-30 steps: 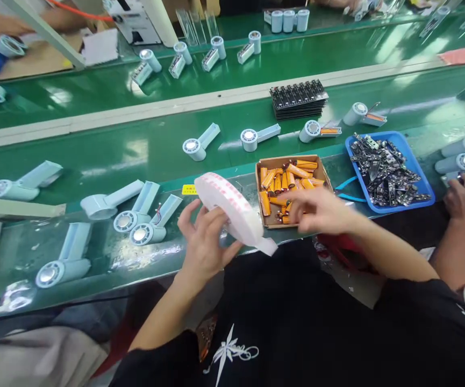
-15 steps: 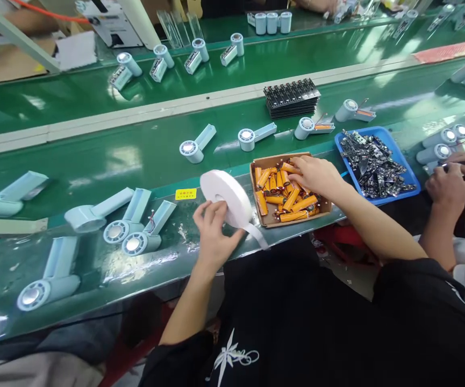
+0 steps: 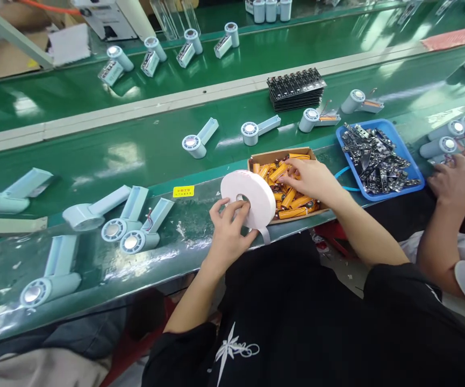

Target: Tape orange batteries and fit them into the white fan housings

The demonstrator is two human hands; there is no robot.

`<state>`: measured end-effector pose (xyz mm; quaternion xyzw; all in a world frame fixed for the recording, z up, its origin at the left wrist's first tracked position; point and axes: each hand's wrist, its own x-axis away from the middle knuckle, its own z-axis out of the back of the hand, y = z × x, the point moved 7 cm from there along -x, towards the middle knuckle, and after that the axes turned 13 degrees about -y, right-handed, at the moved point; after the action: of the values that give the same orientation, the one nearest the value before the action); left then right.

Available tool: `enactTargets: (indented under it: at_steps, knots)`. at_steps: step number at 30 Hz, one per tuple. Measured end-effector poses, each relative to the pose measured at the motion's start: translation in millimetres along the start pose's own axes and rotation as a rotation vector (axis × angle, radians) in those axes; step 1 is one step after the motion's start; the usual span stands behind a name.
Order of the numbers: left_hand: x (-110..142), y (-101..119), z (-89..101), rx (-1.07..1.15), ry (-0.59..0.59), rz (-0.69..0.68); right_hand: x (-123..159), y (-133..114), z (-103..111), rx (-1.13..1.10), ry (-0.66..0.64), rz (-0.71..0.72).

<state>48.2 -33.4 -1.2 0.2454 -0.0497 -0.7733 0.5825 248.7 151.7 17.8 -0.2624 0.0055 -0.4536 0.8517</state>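
My left hand grips a white roll of tape, held on edge just above the green bench, with a short loose end hanging down. My right hand reaches into a cardboard box of orange batteries, its fingers curled around one of them. The roll stands right beside the box's left side. Pale blue fan housings lie on the bench left of my left hand.
A blue tray of small metal parts sits right of the box. A stack of black circuit boards and more fan housings lie on the conveyor belt behind. Another person's hands work at the right.
My right hand went from above the box down into the batteries. My left hand turned the tape roll upright and brought it right, up against the box.
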Motion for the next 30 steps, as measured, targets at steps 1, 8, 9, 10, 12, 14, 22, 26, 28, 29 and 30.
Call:
enactTargets:
  at_steps: [1, 8, 9, 10, 12, 14, 22, 26, 28, 29, 30]
  knots:
    - [-0.7, 0.0, -0.9, 0.002, -0.001, 0.003, -6.5, -6.3, -4.2, 0.060, -0.008, -0.046]
    - [-0.2, 3.1, -3.3, 0.009, -0.016, 0.003, -34.5, -4.9, 6.2, 0.005, 0.008, -0.096]
    - [0.4, 2.9, -2.7, 0.007, -0.016, 0.006, -32.1, -3.4, 10.1, -0.084, 0.018, -0.041]
    - [0.9, 2.6, -2.2, 0.004, -0.016, 0.008, -29.2, -2.5, 13.0, -0.165, 0.021, 0.009]
    - [1.4, 2.1, -1.5, -0.003, -0.018, 0.011, -24.4, -4.6, 14.0, -0.224, 0.005, 0.063]
    - [1.1, 2.0, -1.8, -0.011, -0.023, 0.012, -25.0, -11.2, 10.0, -0.123, -0.008, 0.026]
    - [-2.0, 6.2, -4.2, -0.026, -0.027, -0.004, -68.0, -21.9, 7.0, 0.087, 0.007, -0.066]
    - [3.1, 5.9, 5.0, -0.083, -0.019, 0.001, -36.9, -4.1, 29.5, -0.441, 0.199, 0.200]
    - [5.4, 6.9, 10.6, -0.124, -0.040, -0.018, -3.4, 0.4, 37.9, -0.656, 0.318, 0.293]
    - [6.0, 7.6, 13.0, -0.143, -0.056, -0.029, 13.2, -1.2, 38.0, -0.722, 0.336, 0.323]
    - [6.2, 8.5, 15.2, -0.161, -0.072, -0.039, 28.1, -5.6, 35.3, -0.760, 0.323, 0.344]
